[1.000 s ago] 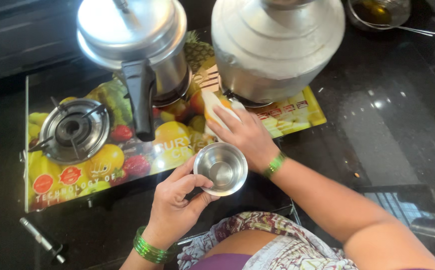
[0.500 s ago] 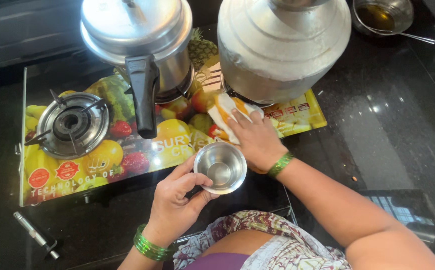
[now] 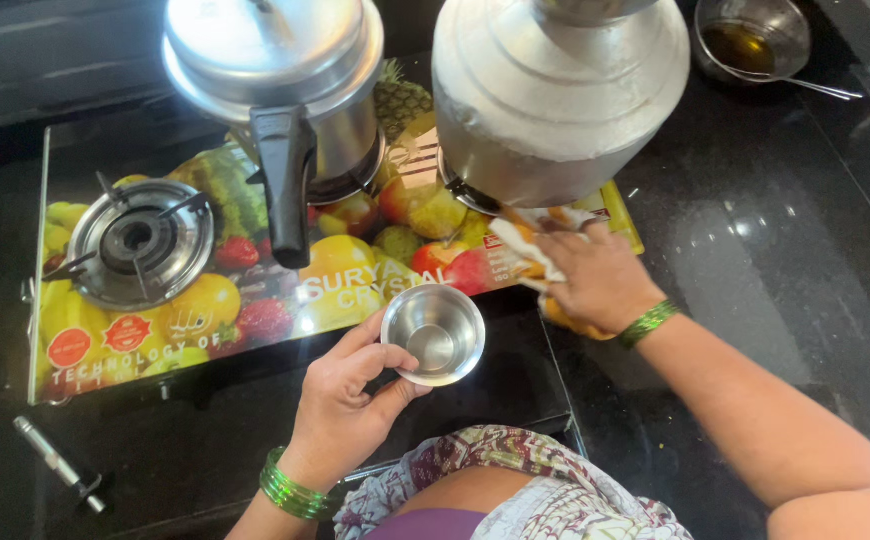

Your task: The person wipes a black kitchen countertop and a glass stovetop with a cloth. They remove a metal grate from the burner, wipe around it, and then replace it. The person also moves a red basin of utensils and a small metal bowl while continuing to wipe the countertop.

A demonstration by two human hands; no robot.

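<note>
My left hand (image 3: pixel 347 402) holds a small steel cup (image 3: pixel 433 334) by its rim, just in front of the gas stove (image 3: pixel 205 300). The cup looks empty and shiny inside. My right hand (image 3: pixel 595 280) presses a white and orange cloth (image 3: pixel 525 255) onto the stove's fruit-printed glass top, close under the large steel pot (image 3: pixel 560 90) on the right burner. Both wrists wear green bangles.
A pressure cooker (image 3: pixel 280 90) with a black handle sits on the middle burner. The left burner (image 3: pixel 138 240) is bare. A steel bowl with dark liquid and a spoon (image 3: pixel 755 40) stands at the back right on the black counter. A lighter (image 3: pixel 55 462) lies front left.
My right hand has slid the cloth to the right along the stove top, toward its right edge. The left hand keeps the cup in about the same place.
</note>
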